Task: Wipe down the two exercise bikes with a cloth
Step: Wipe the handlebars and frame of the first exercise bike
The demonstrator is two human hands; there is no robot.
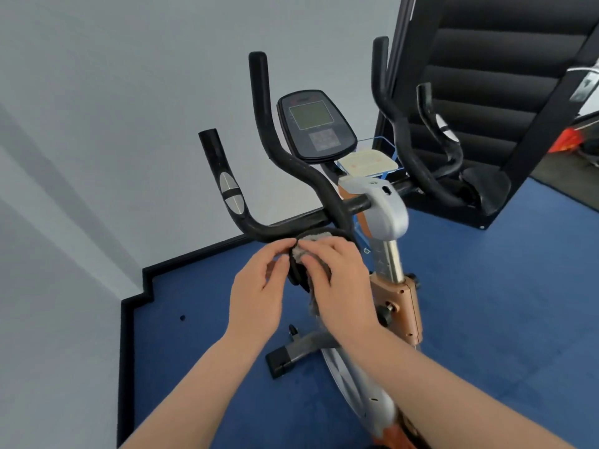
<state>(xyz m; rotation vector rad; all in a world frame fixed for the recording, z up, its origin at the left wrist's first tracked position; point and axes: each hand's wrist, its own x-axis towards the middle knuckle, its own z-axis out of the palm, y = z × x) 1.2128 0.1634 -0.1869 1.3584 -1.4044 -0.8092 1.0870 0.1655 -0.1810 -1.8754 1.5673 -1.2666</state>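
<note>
An orange and silver exercise bike (387, 218) stands in front of me with black curved handlebars (278, 150) and a dark console (316, 124). A grey cloth (308, 251) is wrapped over the near loop of the handlebar. My right hand (340, 283) presses the cloth onto the bar from the right. My left hand (259, 286) pinches the cloth's left edge with thumb and fingertips. Part of the cloth hangs hidden beneath my right hand. No second bike can be made out for certain.
A black padded machine (486, 92) leans at the back right. White walls (97, 124) with a black skirting close off the left and the back. Blue floor (486, 303) surrounds the bike, whose front foot (291, 353) rests on it.
</note>
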